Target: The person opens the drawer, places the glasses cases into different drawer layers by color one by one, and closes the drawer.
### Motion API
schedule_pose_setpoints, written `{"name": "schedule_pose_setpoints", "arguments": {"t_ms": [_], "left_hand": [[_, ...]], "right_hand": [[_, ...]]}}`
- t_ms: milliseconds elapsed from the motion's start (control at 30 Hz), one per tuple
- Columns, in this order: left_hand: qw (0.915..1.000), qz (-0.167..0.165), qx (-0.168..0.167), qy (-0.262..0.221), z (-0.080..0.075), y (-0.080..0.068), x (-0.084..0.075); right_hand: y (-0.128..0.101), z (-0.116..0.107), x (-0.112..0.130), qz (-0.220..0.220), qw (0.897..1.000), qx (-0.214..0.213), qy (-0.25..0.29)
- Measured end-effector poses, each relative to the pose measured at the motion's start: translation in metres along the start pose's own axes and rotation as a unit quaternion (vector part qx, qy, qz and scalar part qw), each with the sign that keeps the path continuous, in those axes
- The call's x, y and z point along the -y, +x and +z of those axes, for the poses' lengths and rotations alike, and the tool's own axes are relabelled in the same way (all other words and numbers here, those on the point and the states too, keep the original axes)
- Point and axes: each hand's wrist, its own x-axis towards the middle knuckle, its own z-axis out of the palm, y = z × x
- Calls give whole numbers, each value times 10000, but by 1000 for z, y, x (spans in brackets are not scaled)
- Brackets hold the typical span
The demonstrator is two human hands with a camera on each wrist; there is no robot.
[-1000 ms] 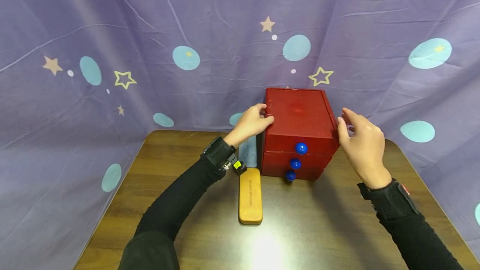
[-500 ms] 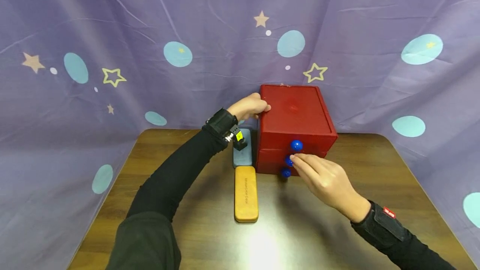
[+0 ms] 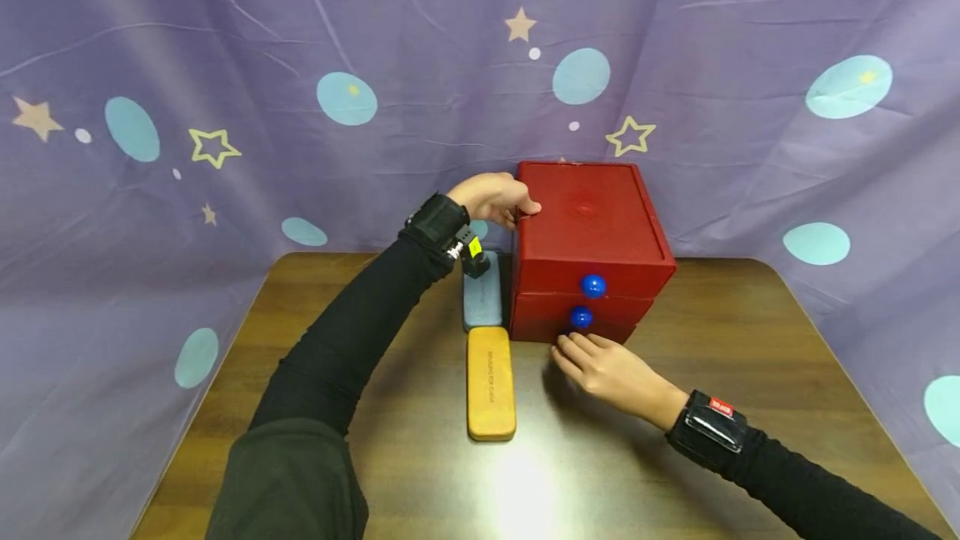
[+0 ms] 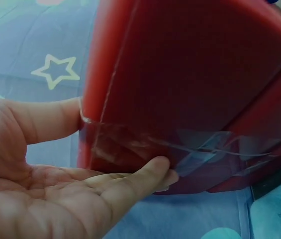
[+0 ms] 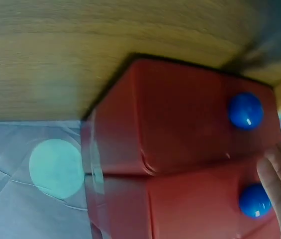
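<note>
A red chest of drawers [image 3: 592,215] with blue knobs stands at the back of the table. My left hand [image 3: 491,197] grips its rear left edge. The thumb lies on the top edge and the fingers [image 4: 145,181] press the side, over clear tape. Before the lower front of the chest is my right hand [image 3: 611,369], fingers bent in the head view. In the right wrist view, its fingertips [image 5: 274,167] are close to a blue knob [image 5: 253,200], while the lowest knob [image 5: 245,110] is ungripped. From the head, that lowest knob is mostly hidden behind the hand.
A yellow case [image 3: 491,386] with printed lettering lies left of the right hand. Behind it lies a blue-grey case [image 3: 483,294], close to the chest's left side. A purple patterned curtain [image 3: 420,40] hangs right behind the wooden table [image 3: 360,440].
My right hand has come from the chest's right side across its front and down to the lowest knob. The left hand has shifted back along the left edge, its fingers now down the side.
</note>
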Motion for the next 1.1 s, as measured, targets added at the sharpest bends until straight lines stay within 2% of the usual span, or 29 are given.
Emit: {"name": "schedule_pose_setpoints", "arguments": {"t_ms": [167, 333, 567, 800, 1100], "left_hand": [[9997, -207, 120, 30, -2, 3, -3], [9995, -253, 62, 194, 0, 2, -5], [9989, -250, -28, 393, 1, 2, -8], [9987, -237, -98, 444, 2, 3, -8], [9991, -185, -167, 351, 4, 3, -6]], "right_hand": [[-8, 14, 0, -30, 9994, 250, -229], [-16, 23, -3, 61, 9985, 463, -273], [-18, 29, -8, -333, 9957, 764, -399], [-16, 40, -9, -551, 9950, 547, -622], [-12, 45, -6, -351, 9973, 400, -504]]}}
